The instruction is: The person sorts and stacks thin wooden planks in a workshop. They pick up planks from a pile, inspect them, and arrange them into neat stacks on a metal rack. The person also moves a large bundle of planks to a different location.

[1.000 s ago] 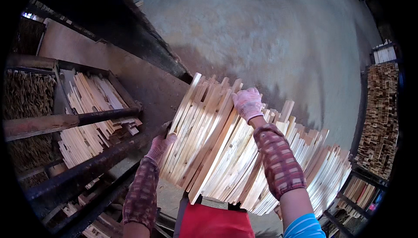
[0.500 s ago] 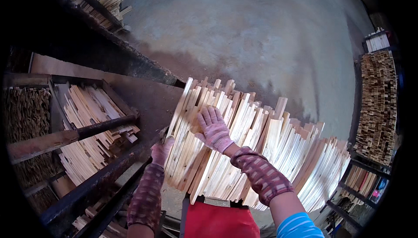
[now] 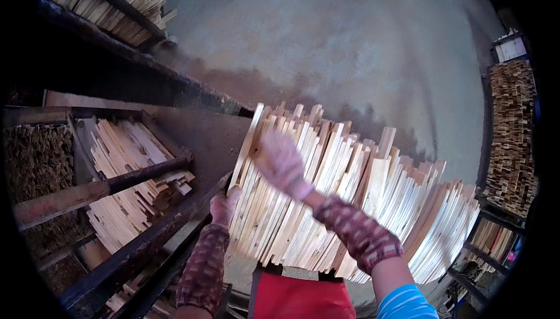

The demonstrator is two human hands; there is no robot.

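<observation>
A long row of pale wooden strips (image 3: 315,202) stands packed side by side in front of me, with uneven far ends and a few taller pieces. My left hand (image 3: 224,207), in a pink knitted glove, rests against the row's left side; its thumb shows by the outermost strip and its other fingers are hidden. Over the left part of the row is my right hand (image 3: 283,164), gloved alike. Motion smears its fingers, so neither their pose nor anything in them can be made out. Patterned sleeve covers (image 3: 359,231) wrap both forearms.
Dark metal bars (image 3: 146,225) run close along my left, with more strips (image 3: 125,185) racked behind them. A tall wood stack (image 3: 510,138) stands at far right. Concrete floor (image 3: 338,39) stretches beyond the row. Red cloth (image 3: 303,298) lies below its near edge.
My right hand, earlier flat on the strips with fingers spread, is now blurred and slightly further left. A strip that jutted from the near edge sticks out less. My left hand stays at the side.
</observation>
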